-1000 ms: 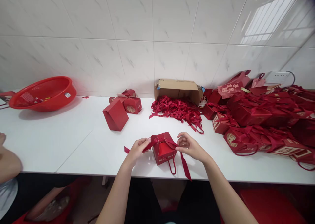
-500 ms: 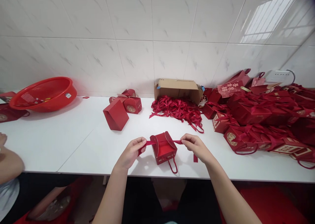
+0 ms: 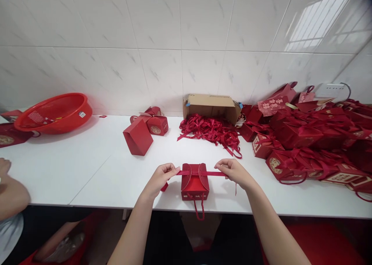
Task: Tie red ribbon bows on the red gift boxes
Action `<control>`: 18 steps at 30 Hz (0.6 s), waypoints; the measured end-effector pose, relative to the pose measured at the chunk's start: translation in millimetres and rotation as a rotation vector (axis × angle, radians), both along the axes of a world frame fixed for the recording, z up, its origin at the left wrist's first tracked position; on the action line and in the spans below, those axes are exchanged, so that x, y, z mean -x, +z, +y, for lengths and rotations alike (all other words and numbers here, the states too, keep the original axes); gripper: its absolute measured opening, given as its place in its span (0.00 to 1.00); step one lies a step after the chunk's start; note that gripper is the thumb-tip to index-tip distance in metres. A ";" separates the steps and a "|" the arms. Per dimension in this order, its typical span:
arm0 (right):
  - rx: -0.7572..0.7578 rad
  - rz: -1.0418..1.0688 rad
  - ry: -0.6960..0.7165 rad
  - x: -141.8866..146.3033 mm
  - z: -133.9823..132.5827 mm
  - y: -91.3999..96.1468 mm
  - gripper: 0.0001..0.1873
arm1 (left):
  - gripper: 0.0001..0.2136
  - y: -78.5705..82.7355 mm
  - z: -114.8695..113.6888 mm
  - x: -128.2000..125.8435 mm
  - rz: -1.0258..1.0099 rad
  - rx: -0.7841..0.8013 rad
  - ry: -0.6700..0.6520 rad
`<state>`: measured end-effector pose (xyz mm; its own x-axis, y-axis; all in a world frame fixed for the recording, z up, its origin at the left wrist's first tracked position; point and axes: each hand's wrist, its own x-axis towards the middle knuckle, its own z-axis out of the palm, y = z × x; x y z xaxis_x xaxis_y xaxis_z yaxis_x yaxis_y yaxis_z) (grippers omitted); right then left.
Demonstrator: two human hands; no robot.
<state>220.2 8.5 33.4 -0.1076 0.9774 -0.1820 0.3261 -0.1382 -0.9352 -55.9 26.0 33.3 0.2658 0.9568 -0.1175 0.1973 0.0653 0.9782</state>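
A small red gift box stands near the front edge of the white table, its two curved top flaps brought together and a cord handle hanging over the edge. A red ribbon runs straight through the flaps, pulled taut to both sides. My left hand pinches the ribbon's left end just left of the box. My right hand pinches the right end, with a short tail dangling below it.
A heap of loose red ribbons spills from a cardboard box at the back. Finished red boxes pile up on the right. Two red boxes and a red basin sit to the left. Another person's arm rests at the far left.
Both hands have pulled apart, drawing the ribbon straight and tight through the flaps. The box has turned square to me and its flaps have closed together.
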 end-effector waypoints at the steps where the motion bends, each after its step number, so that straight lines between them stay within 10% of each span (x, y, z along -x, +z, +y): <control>1: 0.001 -0.019 0.010 -0.7 -0.4 -1.5 0.13 | 0.19 -0.3 0.1 -0.5 0.010 -0.006 0.004; 18: -0.078 -0.052 0.077 -12.1 2.6 -6.2 0.18 | 0.21 8.7 -1.3 -0.4 0.049 -0.060 0.058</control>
<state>232.3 11.2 27.3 -0.1757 0.9780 -0.1128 0.3810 -0.0381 -0.9238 -55.5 24.7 42.0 0.2055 0.9761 -0.0709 0.2427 0.0193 0.9699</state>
